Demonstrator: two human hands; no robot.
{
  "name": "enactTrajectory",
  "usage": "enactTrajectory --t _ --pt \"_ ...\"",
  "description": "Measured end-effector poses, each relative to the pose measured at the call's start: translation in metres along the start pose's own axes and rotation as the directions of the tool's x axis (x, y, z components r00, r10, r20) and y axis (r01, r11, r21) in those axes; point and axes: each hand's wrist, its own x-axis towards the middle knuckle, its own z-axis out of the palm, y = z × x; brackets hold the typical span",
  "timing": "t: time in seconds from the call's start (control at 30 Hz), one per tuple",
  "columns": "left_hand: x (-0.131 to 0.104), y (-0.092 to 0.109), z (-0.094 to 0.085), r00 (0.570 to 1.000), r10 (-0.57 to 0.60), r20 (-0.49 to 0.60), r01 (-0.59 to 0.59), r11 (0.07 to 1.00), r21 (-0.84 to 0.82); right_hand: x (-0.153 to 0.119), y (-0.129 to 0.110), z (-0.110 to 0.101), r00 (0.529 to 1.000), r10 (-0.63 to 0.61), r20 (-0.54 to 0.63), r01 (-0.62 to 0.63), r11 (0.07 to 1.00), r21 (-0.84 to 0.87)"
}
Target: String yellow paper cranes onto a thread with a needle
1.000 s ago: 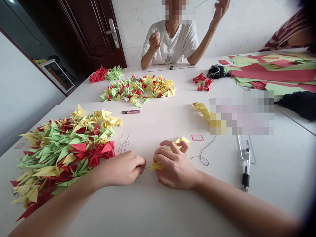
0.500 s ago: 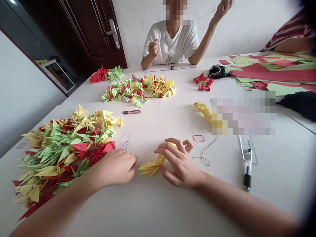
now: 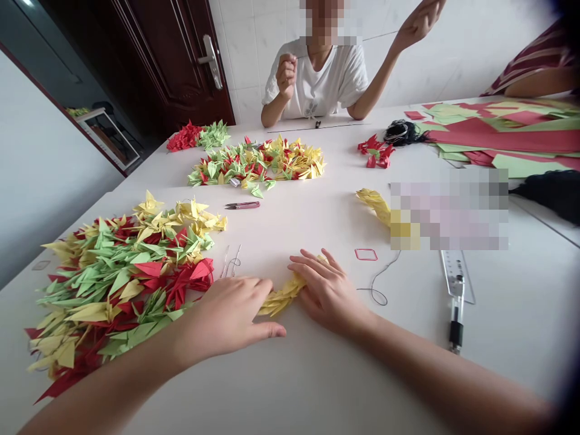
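Note:
A short string of yellow folded paper cranes (image 3: 284, 296) lies on the table between my hands. My left hand (image 3: 231, 311) is at its left end, thumb stretched out apart from the fingers, whose tips are partly hidden. Over its right part rests my right hand (image 3: 330, 290), fingers extended and spread, covering some of the cranes. Close beside my left hand, a large heap of red, green and yellow paper cranes (image 3: 122, 284) spreads to the left. Two thin needles with thread (image 3: 233, 261) lie just beyond that hand.
Thread snips (image 3: 243, 205), a red paper clip (image 3: 366, 254), a ruler (image 3: 452, 266) and a pen (image 3: 457, 314) lie around. Another yellow crane string (image 3: 376, 202) and dark thread (image 3: 374, 284) are right. Across the table, a person in white (image 3: 317, 78) stretches a thread near more cranes (image 3: 258, 160).
My left hand has opened from a closed pinch and moved right to the crane string's end. My right hand has flattened onto the string. Across the table, the person's hands have shifted slightly.

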Motion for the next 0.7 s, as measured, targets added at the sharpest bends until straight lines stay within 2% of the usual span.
enactTrajectory --t 0.07,0.2,0.4,0.7 --pt "0.002 0.001 0.002 0.999 -0.027 0.016 0.027 0.999 0.041 0.0 0.001 0.0 1.0 0.024 0.006 -0.024 0.999 -0.033" --pt "0.004 0.0 0.003 0.994 -0.104 -0.034 0.108 0.988 0.113 0.0 0.002 -0.001 1.0 0.02 0.007 -0.019 0.997 -0.076" --pt "0.007 0.001 0.004 0.986 -0.153 -0.067 0.163 0.972 0.171 0.001 0.006 0.002 1.0 -0.002 0.026 0.002 1.0 -0.024" --pt "0.002 0.019 0.017 0.977 -0.193 -0.09 0.21 0.943 0.26 0.001 0.007 0.003 0.994 -0.063 0.088 0.064 0.998 -0.008"
